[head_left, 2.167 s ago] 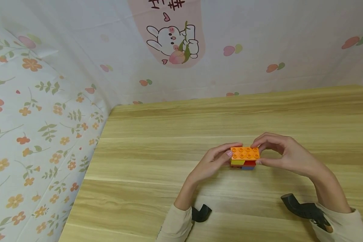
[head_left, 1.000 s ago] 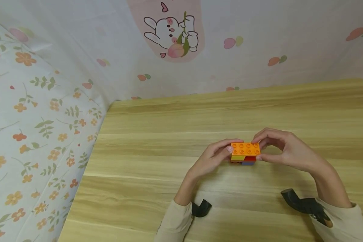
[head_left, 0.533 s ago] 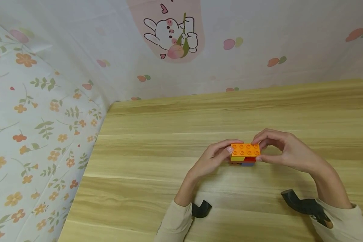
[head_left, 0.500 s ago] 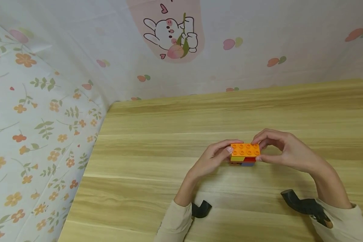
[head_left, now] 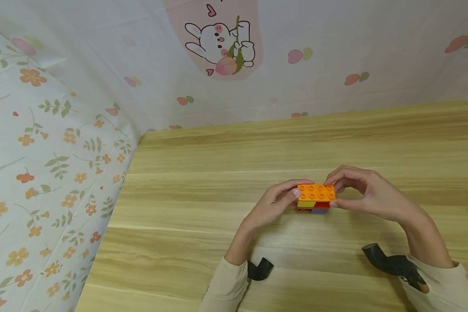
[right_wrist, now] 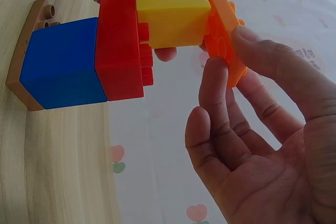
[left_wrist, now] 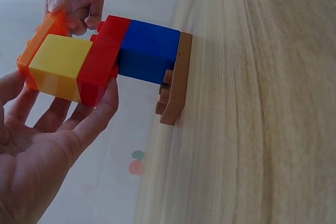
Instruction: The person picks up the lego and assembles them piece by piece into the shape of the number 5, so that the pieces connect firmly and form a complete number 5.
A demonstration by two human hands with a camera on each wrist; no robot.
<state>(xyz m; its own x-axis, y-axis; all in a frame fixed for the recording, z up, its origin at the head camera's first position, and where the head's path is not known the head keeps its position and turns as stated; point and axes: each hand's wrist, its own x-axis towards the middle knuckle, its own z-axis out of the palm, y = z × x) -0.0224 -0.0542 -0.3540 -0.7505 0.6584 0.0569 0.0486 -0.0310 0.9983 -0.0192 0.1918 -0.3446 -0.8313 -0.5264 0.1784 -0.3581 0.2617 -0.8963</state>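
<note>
A stack of toy building bricks stands on the table, in the middle right of the head view. From the bottom up come a thin brown brick (left_wrist: 181, 77), a blue brick (right_wrist: 63, 66), a red brick (right_wrist: 121, 40), a yellow brick (left_wrist: 60, 66) and a thin orange brick (head_left: 316, 192). My left hand (head_left: 270, 206) holds the stack's left side, thumb by the orange brick, fingers along the yellow and red ones. My right hand (head_left: 368, 193) pinches the orange brick's right end between thumb and fingers. Below that end, beside the yellow brick, the red studs show uncovered.
The wooden table (head_left: 195, 182) meets a white printed curtain (head_left: 316, 39) at its back edge and a flowered cloth (head_left: 54, 164) at the left. Black curved wrist mounts (head_left: 388, 260) stick out at both sleeves, just over the table.
The head view shifted slightly between the first two frames. Both hands keep the same hold, and the bricks stay in the same arrangement.
</note>
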